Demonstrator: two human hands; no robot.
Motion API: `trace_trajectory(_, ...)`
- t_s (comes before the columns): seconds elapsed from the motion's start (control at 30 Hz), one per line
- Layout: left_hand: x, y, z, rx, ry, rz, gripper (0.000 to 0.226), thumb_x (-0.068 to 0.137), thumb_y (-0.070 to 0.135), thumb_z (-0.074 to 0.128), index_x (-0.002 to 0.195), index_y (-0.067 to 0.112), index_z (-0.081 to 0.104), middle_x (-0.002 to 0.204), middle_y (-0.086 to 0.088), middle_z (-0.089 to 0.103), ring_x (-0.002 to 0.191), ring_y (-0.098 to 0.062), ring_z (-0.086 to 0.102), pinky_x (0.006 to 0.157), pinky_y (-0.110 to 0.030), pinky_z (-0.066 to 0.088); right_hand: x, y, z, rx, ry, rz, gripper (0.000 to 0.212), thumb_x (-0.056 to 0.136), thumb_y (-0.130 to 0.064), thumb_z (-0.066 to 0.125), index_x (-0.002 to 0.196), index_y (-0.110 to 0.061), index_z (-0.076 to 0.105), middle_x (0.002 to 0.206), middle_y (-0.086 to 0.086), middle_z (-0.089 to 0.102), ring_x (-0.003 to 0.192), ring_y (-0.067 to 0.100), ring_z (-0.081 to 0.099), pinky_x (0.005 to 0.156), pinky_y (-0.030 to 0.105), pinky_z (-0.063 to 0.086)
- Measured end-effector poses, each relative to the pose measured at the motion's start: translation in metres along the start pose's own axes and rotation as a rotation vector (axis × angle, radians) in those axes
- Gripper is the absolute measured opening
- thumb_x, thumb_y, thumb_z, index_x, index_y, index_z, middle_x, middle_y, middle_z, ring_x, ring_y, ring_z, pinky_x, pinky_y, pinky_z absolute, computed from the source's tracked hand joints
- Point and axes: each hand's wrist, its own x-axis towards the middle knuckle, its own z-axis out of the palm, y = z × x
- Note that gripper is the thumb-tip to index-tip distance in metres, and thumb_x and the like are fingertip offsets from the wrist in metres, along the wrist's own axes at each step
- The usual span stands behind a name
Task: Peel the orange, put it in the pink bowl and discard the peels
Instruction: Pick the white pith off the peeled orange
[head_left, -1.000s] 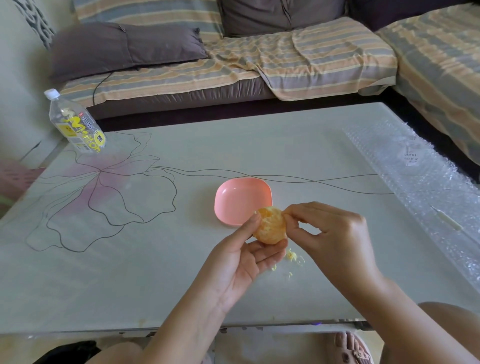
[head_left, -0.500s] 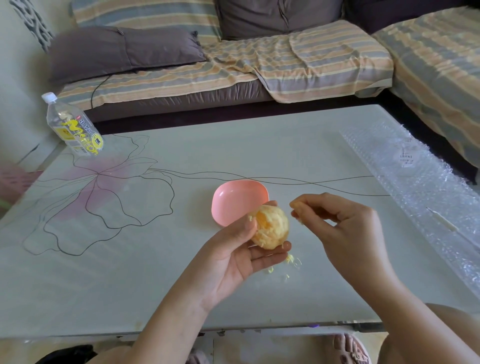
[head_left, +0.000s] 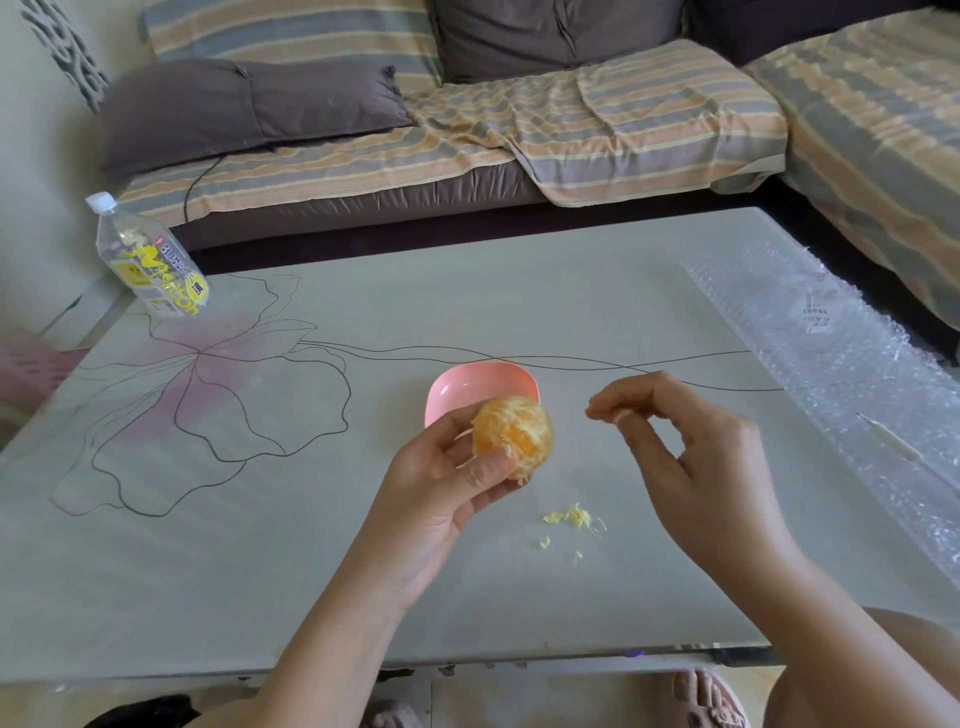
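Note:
My left hand (head_left: 447, 470) grips a peeled orange (head_left: 514, 434) with pale pith strands still on it, held just in front of the pink bowl (head_left: 462, 387). The bowl is empty and sits on the pale table (head_left: 311, 545). My right hand (head_left: 691, 457) is lifted to the right of the orange, apart from it, and pinches a small pale shred of pith (head_left: 621, 414) between thumb and fingertips. A few yellowish pith scraps (head_left: 571, 519) lie on the table below and between my hands.
A plastic bottle (head_left: 148, 260) with a yellow label stands at the table's far left corner. A bubble-wrap sheet (head_left: 841, 364) covers the right edge. A sofa with striped covers and grey cushions (head_left: 249, 109) runs behind the table.
My right hand pulled away from the orange to the right with a shred of pith. My left hand turned the orange slightly and lifted it over the bowl's near edge.

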Motion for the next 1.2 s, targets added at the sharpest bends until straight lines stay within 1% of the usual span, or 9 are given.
trace_trajectory(0.13, 0.0, -0.002, 0.0, 0.037, 0.033, -0.009, 0.061, 0.042, 0.038, 0.092, 0.094, 0.012, 0.073, 0.099, -0.015, 0.071, 0.094, -0.032, 0.066, 0.078, -0.035, 0.056, 0.001, -0.005, -0.001, 0.053, -0.024, -0.061, 0.015, 0.086, -0.015, 0.06, 0.094, -0.022, 0.07, 0.083, -0.018, 0.066, 0.083, -0.008, 0.06, 0.07, 0.002, 0.039)
trace_trajectory(0.3, 0.0, -0.005, 0.002, 0.097, 0.1, -0.025, 0.06, 0.047, 0.028, 0.088, 0.101, 0.011, 0.068, 0.104, -0.019, 0.069, 0.099, -0.035, 0.065, 0.077, -0.034, 0.055, -0.003, -0.007, 0.001, 0.098, -0.133, -0.134, 0.017, 0.077, -0.017, 0.072, 0.093, -0.022, 0.074, 0.086, -0.013, 0.063, 0.081, 0.002, 0.06, 0.072, 0.01, 0.043)
trace_trajectory(0.53, -0.002, -0.007, 0.005, 0.286, 0.124, 0.017, 0.056, 0.052, 0.034, 0.082, 0.103, 0.014, 0.068, 0.105, -0.008, 0.071, 0.103, -0.028, 0.066, 0.097, -0.048, 0.048, -0.006, -0.008, 0.008, 0.155, -0.191, -0.134, 0.018, 0.075, -0.019, 0.074, 0.093, -0.021, 0.076, 0.083, -0.016, 0.059, 0.076, 0.004, 0.059, 0.068, 0.009, 0.042)
trace_trajectory(0.63, -0.003, -0.008, 0.007, 0.335, 0.114, 0.031, 0.053, 0.057, 0.028, 0.082, 0.106, 0.012, 0.066, 0.105, -0.009, 0.071, 0.101, -0.026, 0.067, 0.095, -0.043, 0.051, -0.007, -0.01, 0.01, 0.188, -0.216, -0.112, 0.015, 0.076, -0.02, 0.074, 0.09, -0.021, 0.077, 0.082, -0.016, 0.061, 0.075, 0.006, 0.061, 0.068, 0.011, 0.044)
trace_trajectory(0.77, -0.003, -0.008, 0.009, 0.373, 0.129, 0.066, 0.057, 0.051, 0.029, 0.084, 0.104, 0.014, 0.067, 0.102, -0.004, 0.072, 0.094, -0.017, 0.069, 0.084, -0.027, 0.055, -0.007, -0.01, 0.011, 0.174, -0.218, -0.094, 0.009, 0.079, -0.014, 0.069, 0.081, -0.019, 0.075, 0.078, -0.011, 0.063, 0.071, 0.009, 0.06, 0.065, 0.016, 0.046)
trace_trajectory(0.87, -0.004, -0.007, 0.01, 0.384, 0.116, 0.057, 0.05, 0.056, 0.019, 0.082, 0.103, 0.015, 0.067, 0.099, -0.001, 0.072, 0.09, -0.011, 0.069, 0.076, -0.02, 0.052, -0.005, -0.009, 0.009, 0.132, -0.191, -0.07, 0.008, 0.08, -0.012, 0.068, 0.077, -0.019, 0.072, 0.075, -0.01, 0.062, 0.069, 0.009, 0.057, 0.063, 0.011, 0.042)
trace_trajectory(0.97, -0.004, -0.008, 0.009, 0.389, 0.126, 0.056, 0.056, 0.05, 0.027, 0.084, 0.103, 0.02, 0.067, 0.099, 0.003, 0.072, 0.088, -0.009, 0.069, 0.073, -0.015, 0.05, -0.001, -0.003, 0.004, 0.033, -0.118, 0.021, 0.018, 0.074, -0.01, 0.077, 0.065, -0.023, 0.069, 0.066, -0.008, 0.059, 0.067, 0.006, 0.053, 0.058, 0.007, 0.036)
trace_trajectory(1.07, -0.004, -0.008, 0.008, 0.416, 0.174, 0.079, 0.062, 0.044, 0.033, 0.084, 0.102, 0.023, 0.065, 0.096, 0.006, 0.072, 0.087, -0.007, 0.069, 0.07, -0.013, 0.05, 0.002, 0.008, 0.002, -0.146, -0.138, 0.136, 0.029, 0.066, -0.015, 0.082, 0.055, -0.022, 0.057, 0.062, -0.008, 0.055, 0.07, 0.007, 0.05, 0.057, 0.012, 0.036)
trace_trajectory(1.2, -0.005, -0.009, 0.009, 0.484, 0.191, 0.124, 0.053, 0.052, 0.021, 0.083, 0.1, 0.022, 0.062, 0.091, 0.014, 0.071, 0.082, -0.007, 0.069, 0.068, -0.013, 0.049, -0.001, 0.017, 0.01, -0.291, -0.249, 0.166, 0.042, 0.067, -0.001, 0.076, 0.064, -0.025, 0.042, 0.072, -0.012, 0.047, 0.068, 0.008, 0.045, 0.062, 0.012, 0.034)
